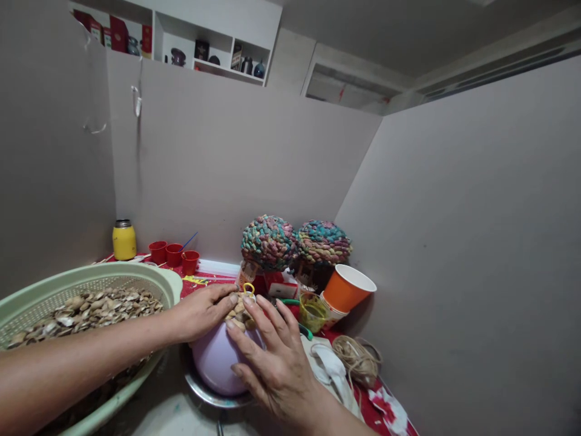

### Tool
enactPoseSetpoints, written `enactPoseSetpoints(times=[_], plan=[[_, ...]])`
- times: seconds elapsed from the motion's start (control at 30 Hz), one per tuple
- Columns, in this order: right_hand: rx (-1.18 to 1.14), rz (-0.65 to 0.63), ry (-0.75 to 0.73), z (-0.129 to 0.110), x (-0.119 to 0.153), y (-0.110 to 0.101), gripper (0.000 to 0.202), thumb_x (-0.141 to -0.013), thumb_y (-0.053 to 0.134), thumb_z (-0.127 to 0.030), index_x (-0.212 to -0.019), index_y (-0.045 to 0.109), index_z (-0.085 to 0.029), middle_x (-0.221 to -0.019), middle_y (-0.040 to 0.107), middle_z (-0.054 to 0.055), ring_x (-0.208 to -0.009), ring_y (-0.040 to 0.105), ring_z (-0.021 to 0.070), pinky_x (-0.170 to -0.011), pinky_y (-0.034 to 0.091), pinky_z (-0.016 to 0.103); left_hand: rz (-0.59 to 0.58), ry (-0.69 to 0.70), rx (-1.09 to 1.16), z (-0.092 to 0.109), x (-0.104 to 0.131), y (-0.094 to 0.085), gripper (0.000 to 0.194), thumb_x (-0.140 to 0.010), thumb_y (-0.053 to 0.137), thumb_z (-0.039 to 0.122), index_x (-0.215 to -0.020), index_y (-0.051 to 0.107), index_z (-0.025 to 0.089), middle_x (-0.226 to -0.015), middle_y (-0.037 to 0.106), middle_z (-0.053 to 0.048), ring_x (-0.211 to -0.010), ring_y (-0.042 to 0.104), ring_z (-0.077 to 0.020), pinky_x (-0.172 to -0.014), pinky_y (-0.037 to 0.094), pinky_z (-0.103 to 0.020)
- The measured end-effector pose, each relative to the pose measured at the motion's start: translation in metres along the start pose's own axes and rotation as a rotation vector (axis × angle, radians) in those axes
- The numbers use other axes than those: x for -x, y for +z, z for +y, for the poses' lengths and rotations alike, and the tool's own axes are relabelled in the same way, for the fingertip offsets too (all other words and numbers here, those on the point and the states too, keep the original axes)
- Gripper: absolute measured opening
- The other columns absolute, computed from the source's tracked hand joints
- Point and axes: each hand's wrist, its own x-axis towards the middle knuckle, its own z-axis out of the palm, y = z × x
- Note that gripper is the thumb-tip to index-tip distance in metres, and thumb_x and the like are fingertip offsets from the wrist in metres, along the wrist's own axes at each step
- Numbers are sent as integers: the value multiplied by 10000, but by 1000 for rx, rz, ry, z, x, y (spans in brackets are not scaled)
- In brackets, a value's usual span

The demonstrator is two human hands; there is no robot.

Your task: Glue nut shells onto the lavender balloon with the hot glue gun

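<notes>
A light purple balloon (pixel 221 358) sits in a shallow metal bowl (pixel 209 393), with several pale brown shells (pixel 239 316) clustered on its top. At the crown, a small yellow ring (pixel 249 289) pokes up among them. My left hand (pixel 206 310) rests on the upper left of the balloon, fingers stretched across the edge of the shell patch. Spread over the right side, my right hand (pixel 276 357) touches the shells with its fingertips, its thumb lower on the balloon. The hands partly cover the shell patch.
At left a green colander (pixel 175 284) holds many loose shells. Behind stand a yellow jar (pixel 124 241), red cups (pixel 173 255) and two shell-like coloured domes (pixel 270 242). To the right are an orange paper cup (pixel 347 289), a twine ball (pixel 357 360) and stained tissue (pixel 389 412). Grey partitions enclose the table.
</notes>
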Motion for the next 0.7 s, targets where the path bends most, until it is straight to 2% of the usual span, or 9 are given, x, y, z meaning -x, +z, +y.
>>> enactPoseSetpoints(times=[0.17,0.33,0.53,0.63,0.7], plan=[[-32,16,-4,0,0,1,457,-916,504,-284,-1368,454,-236,-1510,266,149,-1395,202,332,-1089,185,585,-1,9,-2,3,0,0,452,-938,390,455,-1290,581,247,-1325,623,-22,-1223,546,-218,-1037,388,-301],[-87,60,-42,0,1,-1,502,-922,472,-290,-1412,384,-225,-1530,228,133,-1389,224,329,-1093,197,581,-4,-2,-11,4,1,-1,456,-936,392,454,-1268,599,221,-1319,627,-37,-1218,550,-221,-1039,388,-299],[-64,41,-31,1,1,1,440,-937,465,-294,-1370,446,-216,-1501,289,144,-1390,224,328,-1101,176,575,-17,-3,-16,6,1,-1,457,-941,382,446,-1285,582,222,-1322,624,-39,-1225,545,-223,-1036,398,-314],[-138,96,3,3,3,3,496,-956,434,-311,-1437,344,-227,-1516,269,130,-1385,247,327,-1094,210,577,-12,-9,-24,6,2,-2,456,-938,385,442,-1270,592,211,-1331,617,-50,-1232,538,-237,-1047,392,-337],[-221,162,81,4,5,5,555,-972,411,-355,-1482,233,-230,-1522,264,126,-1382,266,318,-1091,245,569,-9,-11,-29,6,2,-2,458,-938,383,442,-1276,588,211,-1342,607,-52,-1239,532,-241,-1057,385,-349]])
